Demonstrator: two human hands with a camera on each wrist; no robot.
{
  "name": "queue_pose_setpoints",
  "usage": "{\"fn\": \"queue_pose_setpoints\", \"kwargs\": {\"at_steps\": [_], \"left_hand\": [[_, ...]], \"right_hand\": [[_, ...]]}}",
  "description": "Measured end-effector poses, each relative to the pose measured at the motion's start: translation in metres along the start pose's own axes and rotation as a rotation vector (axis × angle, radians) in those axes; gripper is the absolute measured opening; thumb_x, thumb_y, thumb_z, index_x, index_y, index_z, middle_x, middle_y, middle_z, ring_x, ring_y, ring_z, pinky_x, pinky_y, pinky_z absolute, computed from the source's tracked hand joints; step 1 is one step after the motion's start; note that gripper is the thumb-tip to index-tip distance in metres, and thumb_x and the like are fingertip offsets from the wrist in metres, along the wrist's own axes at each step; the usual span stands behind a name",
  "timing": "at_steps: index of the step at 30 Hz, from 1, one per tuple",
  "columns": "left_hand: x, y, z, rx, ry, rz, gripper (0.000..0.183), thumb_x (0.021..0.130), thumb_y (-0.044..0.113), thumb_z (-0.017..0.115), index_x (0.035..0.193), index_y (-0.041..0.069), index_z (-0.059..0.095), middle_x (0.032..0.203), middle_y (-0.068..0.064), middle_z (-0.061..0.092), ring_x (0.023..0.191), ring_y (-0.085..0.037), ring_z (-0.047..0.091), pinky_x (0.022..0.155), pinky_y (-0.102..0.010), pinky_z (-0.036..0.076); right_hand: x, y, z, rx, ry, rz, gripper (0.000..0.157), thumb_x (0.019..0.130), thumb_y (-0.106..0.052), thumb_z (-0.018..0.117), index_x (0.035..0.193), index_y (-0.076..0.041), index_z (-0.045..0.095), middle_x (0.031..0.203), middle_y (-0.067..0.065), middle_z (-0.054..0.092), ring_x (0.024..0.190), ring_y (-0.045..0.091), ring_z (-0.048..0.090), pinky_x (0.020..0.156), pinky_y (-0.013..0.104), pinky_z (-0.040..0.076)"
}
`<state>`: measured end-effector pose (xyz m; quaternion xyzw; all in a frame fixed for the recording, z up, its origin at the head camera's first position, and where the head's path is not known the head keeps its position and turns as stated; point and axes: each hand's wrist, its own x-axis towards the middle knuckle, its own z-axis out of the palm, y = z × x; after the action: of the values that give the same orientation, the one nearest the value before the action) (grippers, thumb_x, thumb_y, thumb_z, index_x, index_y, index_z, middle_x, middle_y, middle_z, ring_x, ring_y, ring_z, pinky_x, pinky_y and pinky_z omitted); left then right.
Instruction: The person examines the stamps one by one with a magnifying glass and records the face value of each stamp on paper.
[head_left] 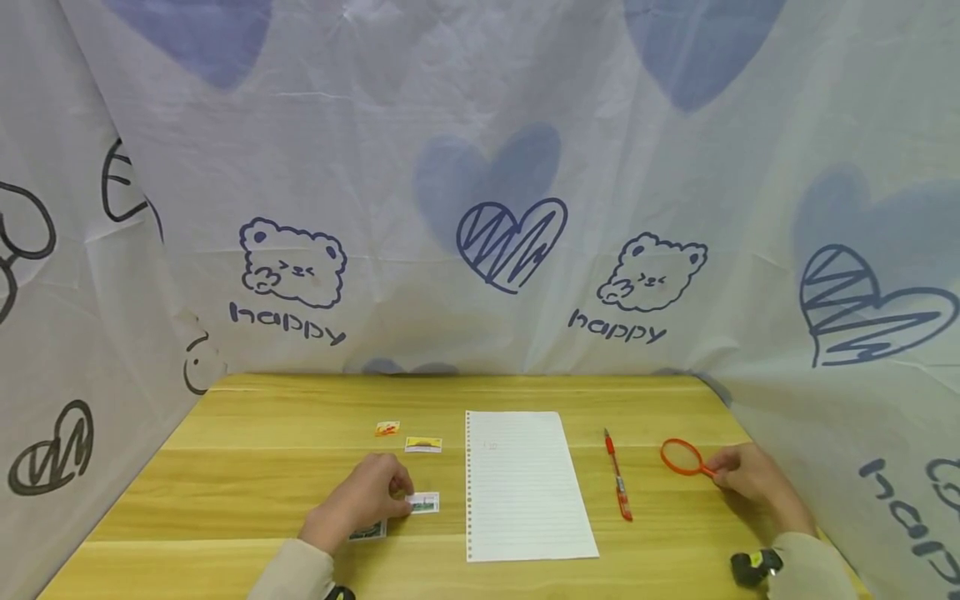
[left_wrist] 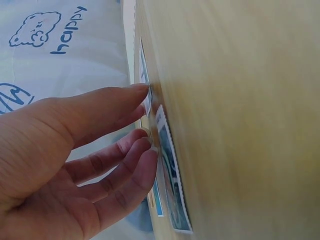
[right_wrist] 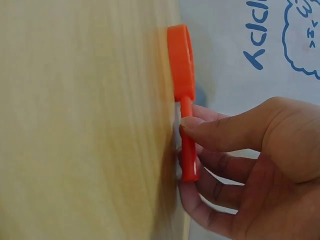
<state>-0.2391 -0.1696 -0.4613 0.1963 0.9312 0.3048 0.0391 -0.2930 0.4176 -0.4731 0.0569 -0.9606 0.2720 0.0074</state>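
My left hand (head_left: pixel 372 497) is over the table's left half, its thumb and index finger pinching the near edge of a small green-and-white postage stamp (head_left: pixel 426 502). Partly hidden under that hand lies a dark green stamp (head_left: pixel 369 531); its perforated edge shows in the left wrist view, just below the curled fingers (left_wrist: pixel 125 185). Over at the right, my right hand (head_left: pixel 750 475) holds a red-orange magnifying glass (head_left: pixel 681 457) by its handle (right_wrist: pixel 188 150), thumb on one side and fingers on the other. The lens ring (right_wrist: pixel 181 62) points away from the hand, close over the wood.
A lined sheet of paper (head_left: pixel 525 492) with punched holes lies mid-table, with faint red writing near its top. Right of it is a red pen (head_left: pixel 618 475). A yellow stamp (head_left: pixel 423 445) and an orange one (head_left: pixel 387 428) lie farther back. Printed cloth (head_left: pixel 390 333) encloses the table.
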Motion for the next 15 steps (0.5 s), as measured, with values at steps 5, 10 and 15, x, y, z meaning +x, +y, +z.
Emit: {"fn": "queue_pose_setpoints", "kwargs": {"at_steps": [5, 10, 15], "left_hand": [[0.001, 0.001, 0.0, 0.012, 0.018, 0.017, 0.02, 0.082, 0.008, 0.085, 0.1, 0.002, 0.078, 0.093, -0.007, 0.071, 0.082, -0.018, 0.058, 0.07, -0.033, 0.052], [0.006, 0.008, 0.003, 0.065, 0.072, 0.057, 0.032, 0.084, 0.01, 0.083, 0.114, 0.001, 0.075, 0.109, -0.014, 0.075, 0.094, -0.026, 0.069, 0.08, -0.044, 0.06], [0.016, 0.022, 0.011, 0.105, 0.07, 0.155, 0.043, 0.087, 0.015, 0.081, 0.126, 0.0, 0.07, 0.126, -0.017, 0.073, 0.11, -0.038, 0.07, 0.093, -0.051, 0.058]], "right_hand": [[-0.001, -0.005, -0.006, -0.029, 0.059, -0.042, 0.016, 0.083, 0.001, 0.074, 0.098, 0.005, 0.075, 0.089, 0.016, 0.075, 0.078, 0.013, 0.063, 0.068, 0.023, 0.05], [0.002, -0.03, -0.011, -0.026, 0.102, -0.07, 0.02, 0.085, -0.004, 0.074, 0.104, 0.003, 0.075, 0.097, 0.02, 0.076, 0.082, 0.022, 0.071, 0.067, 0.025, 0.053], [0.007, -0.062, -0.01, 0.005, 0.081, -0.087, 0.021, 0.087, -0.002, 0.072, 0.108, 0.002, 0.075, 0.101, 0.021, 0.076, 0.084, 0.028, 0.073, 0.069, 0.03, 0.056]]}}
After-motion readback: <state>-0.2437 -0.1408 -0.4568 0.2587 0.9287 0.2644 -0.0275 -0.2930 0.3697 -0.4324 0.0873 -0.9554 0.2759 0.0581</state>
